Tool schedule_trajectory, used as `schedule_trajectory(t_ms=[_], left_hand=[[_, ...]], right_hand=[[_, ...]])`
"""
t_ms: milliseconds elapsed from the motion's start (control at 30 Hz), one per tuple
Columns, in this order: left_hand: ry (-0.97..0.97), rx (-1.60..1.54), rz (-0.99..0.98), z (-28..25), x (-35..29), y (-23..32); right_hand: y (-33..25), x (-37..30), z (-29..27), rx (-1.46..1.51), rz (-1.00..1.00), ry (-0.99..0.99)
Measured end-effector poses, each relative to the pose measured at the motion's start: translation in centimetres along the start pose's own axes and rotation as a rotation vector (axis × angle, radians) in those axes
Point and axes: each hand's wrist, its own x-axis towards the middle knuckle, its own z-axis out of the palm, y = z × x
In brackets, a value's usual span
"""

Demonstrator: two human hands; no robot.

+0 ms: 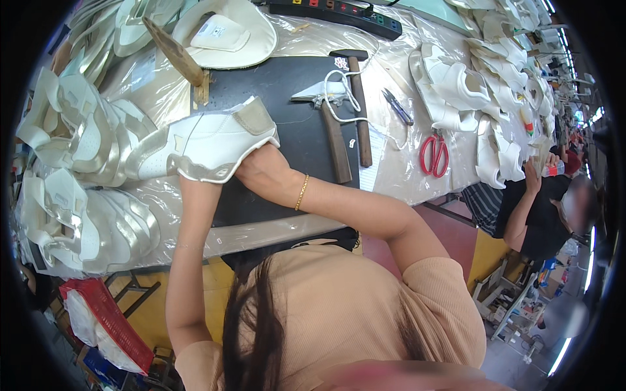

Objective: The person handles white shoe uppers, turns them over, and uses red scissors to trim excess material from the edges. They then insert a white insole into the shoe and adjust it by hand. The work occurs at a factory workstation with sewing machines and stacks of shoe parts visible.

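A white shoe upper [212, 140] with pale gold-beige trim is raised above a black work mat [280, 85]. My right hand [264, 173], with a gold bracelet on its wrist, is closed at the upper's lower edge, its fingertips tucked out of sight inside. From below, my left hand [199, 188] reaches in under the upper; only the wrist shows, and its fingers are hidden. A wooden stick [173, 52] on a small block rises at the mat's far left corner. Two hammers with wooden handles, one [336, 143] nearer and one [358, 98] beyond, lie right of the hands.
Stacked shoe uppers [85, 215] fill the table's left, and more uppers [456, 85] lie at right. Red-handled scissors [433, 156], pens [398, 107] and a white cord [345, 120] lie on the plastic-covered table. A power strip [339, 16] crosses the far edge. A co-worker [528, 202] is at right.
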Motion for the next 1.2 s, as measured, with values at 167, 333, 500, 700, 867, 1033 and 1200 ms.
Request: schedule_trajectory(t_ms=[167,333,500,700,867,1033,1200], left_hand=[[-0.041,0.003,0.053,-0.6,-0.8,-1.1],[0.039,0.142,0.09,-0.2,0.1,-1.5],[0.178,-0.027,-0.024,0.3,0.5,-1.0],[0.158,-0.057,-0.043,0.1,0.3,0.0],[0.192,-0.134,-0.07,0.7,-0.3,0.0],[0.223,-0.209,-0.101,0.9,-0.7,-0.3],[0.121,-0.287,-0.158,0.0,-0.9,-0.6]], right_hand=[[-0.1,0.4,-0.2,0.084,0.03,0.064],[0.1,0.4,-0.1,0.02,0.018,0.051],[0.1,0.6,0.1,-0.135,-0.014,0.147],[0.3,0.8,-0.2,-0.205,-0.053,0.165],[0.2,0.1,-1.3,-0.091,-0.123,0.165],[0.2,-0.1,-1.0,-0.166,-0.176,0.117],[-0.1,1.5,0.2,-0.221,-0.061,0.016]])
